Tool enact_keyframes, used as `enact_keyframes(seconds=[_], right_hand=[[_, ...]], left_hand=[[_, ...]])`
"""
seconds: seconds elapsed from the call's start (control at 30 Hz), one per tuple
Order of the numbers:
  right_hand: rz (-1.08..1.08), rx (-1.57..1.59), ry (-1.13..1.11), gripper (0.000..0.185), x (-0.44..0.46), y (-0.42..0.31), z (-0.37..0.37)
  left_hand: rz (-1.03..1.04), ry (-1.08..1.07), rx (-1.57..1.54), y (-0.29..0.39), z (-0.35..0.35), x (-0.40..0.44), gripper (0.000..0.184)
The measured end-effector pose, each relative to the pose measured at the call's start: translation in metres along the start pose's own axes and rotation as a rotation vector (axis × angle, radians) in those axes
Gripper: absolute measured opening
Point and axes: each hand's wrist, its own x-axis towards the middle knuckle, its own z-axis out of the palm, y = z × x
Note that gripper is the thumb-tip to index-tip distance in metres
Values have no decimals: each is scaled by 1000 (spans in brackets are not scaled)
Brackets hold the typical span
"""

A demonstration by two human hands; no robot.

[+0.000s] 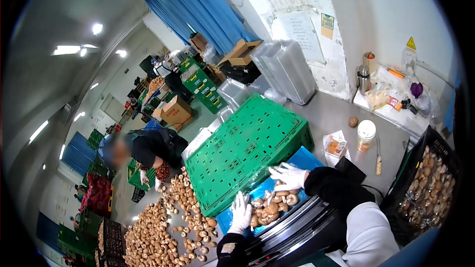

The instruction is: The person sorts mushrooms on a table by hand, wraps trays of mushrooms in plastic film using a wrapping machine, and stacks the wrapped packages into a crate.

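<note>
Mushrooms (269,211) sat between the two gloved hands in the blue tray (305,157), in front of the near side of the green crate (242,153). The step in hand looked like settling or steadying them, the left hand (240,214) at the left end and the right hand (291,176) at the right. The left hand's fingers were spread, palm down; the right hand's reached out, slightly apart, over the edge of the mushrooms. Neither seemed to pinch anything, though I could not tell how hard they pressed. Moving the mushrooms from there would have called for light, even pressure from both sides, so that none rolled out or bruised.

I counted one blue tray, one green crate close by and one black crate (399,180) of wrapped mushrooms at the right. Beyond the right hand stood one cup (366,137), one small box (336,146), one handled tool (379,164) and one round brown thing (353,121), with one flask (364,79) farther off. The mushrooms in the tray overlapped too much for a sure count, and the loose pile (153,235) at the left was beyond counting. One co-worker (148,149) bent over its far side.
</note>
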Motion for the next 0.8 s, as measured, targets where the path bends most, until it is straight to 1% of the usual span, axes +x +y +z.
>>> enact_keyframes(seconds=[0.03, 0.07, 0.1, 0.17, 0.2, 0.23, 0.3, 0.33, 0.37, 0.43, 0.47, 0.5, 0.53, 0.57, 0.6, 0.63, 0.67, 0.7, 0.73, 0.77, 0.8], right_hand=[[71, 211, -52, 77, -5, 1, 3], [84, 151, -20, 79, -6, -1, 3], [61, 165, -8, 82, -9, -2, 2], [147, 445, -148, 84, -5, 1, -5], [196, 429, -179, 86, -3, -5, -18], [240, 549, -176, 89, 0, -5, -24], [349, 684, -273, 87, 6, -5, -38], [444, 902, -247, 82, 3, -3, -34], [435, 941, -137, 69, -4, 3, -20], [573, 1173, -422, 60, -18, 21, -4], [630, 1268, -390, 56, -29, 9, -12], [690, 1363, -359, 53, -43, -6, -21], [654, 1368, -344, 54, -55, 2, -5], [655, 1504, -296, 54, -59, -11, -10], [652, 1517, -249, 54, -63, -20, -14], [648, 1531, -200, 55, -68, -26, -14], [705, 1458, -170, 53, -73, -16, 1], [706, 1444, -190, 53, -73, -24, -8], [703, 1526, -163, 52, -74, -34, -16], [702, 1610, -135, 51, -75, -48, -27], [758, 1683, -185, 50, -75, -63, -44]], left_hand=[[-85, 29, -289, -5, 7, -1, 55], [-31, 65, -166, -3, 4, 0, 52], [-43, 64, -169, -2, 1, -2, 52], [-101, -94, -394, 8, -13, -3, 52], [-205, -171, -232, 12, -20, -6, 48], [-215, -163, -235, 10, -19, -8, 48], [-333, -66, -768, 4, -11, -15, 45], [-422, -40, -877, -3, -7, -17, 40], [-512, 23, -1140, 12, -17, -21, 33], [-534, 82, -1416, 5, -6, -35, 29], [-577, 154, -1479, 5, 3, -40, 29], [-571, 160, -1420, 6, 8, -46, 34], [-599, 73, -1538, 7, 12, -51, 41], [-621, -16, -1658, 9, 16, -55, 49], [-681, -61, -1617, 40, -4, -56, 61], [-682, -46, -1632, 48, -9, -58, 61], [-674, -94, -1632, 53, -12, -62, 62], [-664, -140, -1634, 63, -21, -65, 63], [-667, -149, -1651, 72, -35, -72, 63], [-633, -143, -1732, 81, -45, -76, 62], [-634, -149, -1711, 82, -47, -84, 62]])
